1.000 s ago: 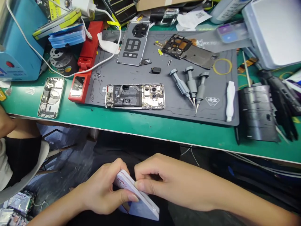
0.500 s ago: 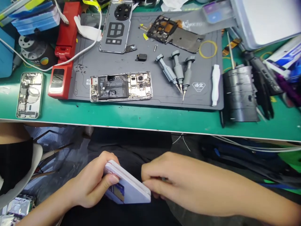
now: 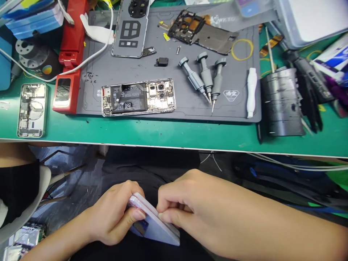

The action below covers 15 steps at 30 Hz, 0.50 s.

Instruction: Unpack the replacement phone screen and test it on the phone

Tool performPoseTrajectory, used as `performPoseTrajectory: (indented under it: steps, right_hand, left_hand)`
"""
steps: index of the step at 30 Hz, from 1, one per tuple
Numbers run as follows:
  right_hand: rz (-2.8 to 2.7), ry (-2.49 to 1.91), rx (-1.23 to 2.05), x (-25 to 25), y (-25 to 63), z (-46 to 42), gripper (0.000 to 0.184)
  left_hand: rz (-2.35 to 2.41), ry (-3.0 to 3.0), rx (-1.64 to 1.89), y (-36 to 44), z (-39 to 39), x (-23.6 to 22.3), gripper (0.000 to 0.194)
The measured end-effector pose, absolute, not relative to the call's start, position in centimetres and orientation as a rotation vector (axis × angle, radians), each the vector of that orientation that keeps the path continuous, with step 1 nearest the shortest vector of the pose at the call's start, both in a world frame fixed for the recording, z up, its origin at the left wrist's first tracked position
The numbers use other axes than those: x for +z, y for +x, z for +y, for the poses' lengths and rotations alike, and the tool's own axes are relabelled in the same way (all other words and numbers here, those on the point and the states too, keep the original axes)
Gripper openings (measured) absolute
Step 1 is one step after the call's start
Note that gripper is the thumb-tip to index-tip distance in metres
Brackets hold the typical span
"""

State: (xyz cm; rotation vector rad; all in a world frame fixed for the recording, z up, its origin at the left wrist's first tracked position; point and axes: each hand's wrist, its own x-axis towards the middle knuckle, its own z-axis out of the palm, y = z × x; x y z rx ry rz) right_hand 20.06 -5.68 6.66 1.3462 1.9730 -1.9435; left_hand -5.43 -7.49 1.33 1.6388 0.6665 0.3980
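Below the table edge, over my lap, my left hand [image 3: 116, 214] is wrapped round the left end of a flat white box [image 3: 156, 230], thumb pressed on its face. My right hand [image 3: 195, 210] is curled over the box's upper edge, fingertips pinched against it. On the grey work mat [image 3: 190, 101] above lies an opened phone [image 3: 138, 97] with its battery and camera modules exposed. Beside it lie three grey screwdrivers [image 3: 206, 78] and a white pry tool [image 3: 251, 92].
A phone back cover [image 3: 130, 29] and a black inner frame [image 3: 201, 32] lie at the mat's far side. A second opened phone [image 3: 32, 110] rests on the green table at left, next to a red holder [image 3: 67, 65]. A black stacked block [image 3: 282, 103] stands at right. Another person's body shows at far left.
My right hand has slid left along the box's upper edge, closing toward my left hand. The view has tipped slightly, so the table sits a little higher in the picture.
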Motion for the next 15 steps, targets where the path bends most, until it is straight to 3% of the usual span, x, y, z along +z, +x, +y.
performPoseTrajectory:
  steps: [6,12,15]
  right_hand:
    - [2.201,1.408,-1.823,6.1,18.3,-4.8,0.024]
    - [1.977,1.536,-2.102,5.5,18.0,-4.8,0.020]
    - [1.679,1.532,-2.341,5.1,18.6,-5.4,0.016]
  left_hand:
    - [0.741,1.730,0.367,-5.2,-7.7,1.6,0.014]
    - [0.852,1.703,0.347,-6.1,-8.1,2.0,0.006]
    - [0.812,1.694,0.355,-6.7,-8.3,1.7,0.029]
